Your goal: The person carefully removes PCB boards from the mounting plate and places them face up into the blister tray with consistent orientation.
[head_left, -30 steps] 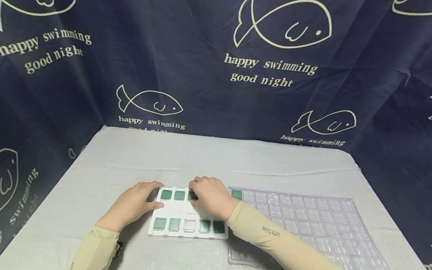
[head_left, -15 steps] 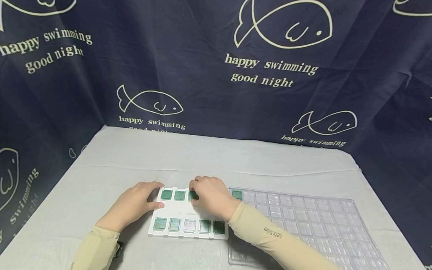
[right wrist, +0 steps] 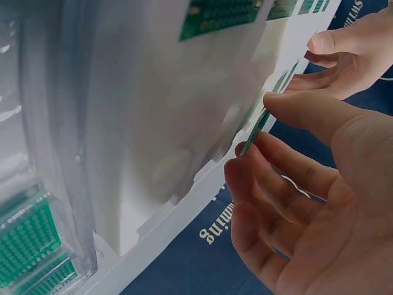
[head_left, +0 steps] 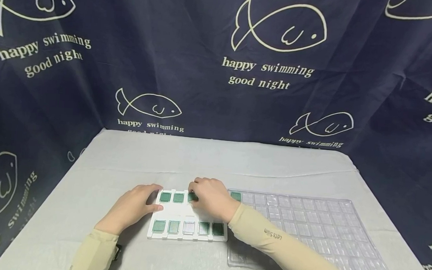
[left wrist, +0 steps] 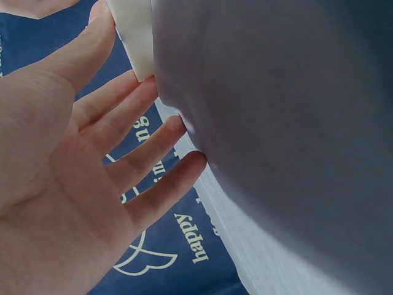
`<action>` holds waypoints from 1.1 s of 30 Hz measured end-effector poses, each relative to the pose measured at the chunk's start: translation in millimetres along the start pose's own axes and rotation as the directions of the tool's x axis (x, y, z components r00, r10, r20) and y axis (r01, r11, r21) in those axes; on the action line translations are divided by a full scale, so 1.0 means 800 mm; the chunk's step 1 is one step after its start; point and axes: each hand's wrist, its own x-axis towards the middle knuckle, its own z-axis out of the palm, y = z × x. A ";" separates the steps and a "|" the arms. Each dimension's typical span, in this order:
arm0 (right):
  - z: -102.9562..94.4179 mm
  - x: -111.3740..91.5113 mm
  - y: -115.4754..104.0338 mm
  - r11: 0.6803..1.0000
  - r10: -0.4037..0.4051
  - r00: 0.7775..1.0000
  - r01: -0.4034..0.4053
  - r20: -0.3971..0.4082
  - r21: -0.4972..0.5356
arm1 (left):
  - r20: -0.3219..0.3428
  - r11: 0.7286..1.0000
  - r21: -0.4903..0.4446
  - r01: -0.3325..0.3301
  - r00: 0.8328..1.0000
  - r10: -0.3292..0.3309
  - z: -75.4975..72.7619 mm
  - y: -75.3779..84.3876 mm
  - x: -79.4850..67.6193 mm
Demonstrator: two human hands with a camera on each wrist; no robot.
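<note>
A white tray with slots lies on the table, bearing green circuit boards along its far and near rows. My left hand holds the tray's far left corner, thumb on the left edge and forefinger at the back; its other fingers extend in the left wrist view. Over the tray's far row, my right hand pinches a thin green circuit board between thumb and fingers. The board stands edge-on in the right wrist view, near the tray's far edge. My right hand covers the far row's right part in the head view.
To the right of the white tray lies a clear plastic tray with many compartments. One green circuit board sits in its far left compartment. My right forearm crosses over this tray. A dark fish-print curtain hangs behind the white-covered table.
The head view has shifted slightly, so the whole scene sits a little lower. Both hands keep their places at the white tray.
</note>
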 end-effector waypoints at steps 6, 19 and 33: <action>0.001 -0.001 -0.001 1.000 -0.009 1.000 0.009 -0.018 0.004 | -0.004 1.000 0.002 -0.003 1.000 0.003 0.001 0.000 -0.001; 0.000 -0.004 -0.002 1.000 -0.005 1.000 0.005 -0.016 -0.023 | -0.008 1.000 0.002 -0.002 1.000 0.002 0.002 -0.001 -0.001; -0.003 -0.016 0.002 1.000 0.001 0.999 0.000 -0.042 0.004 | -0.016 1.000 -0.002 -0.011 1.000 0.011 0.000 0.000 -0.001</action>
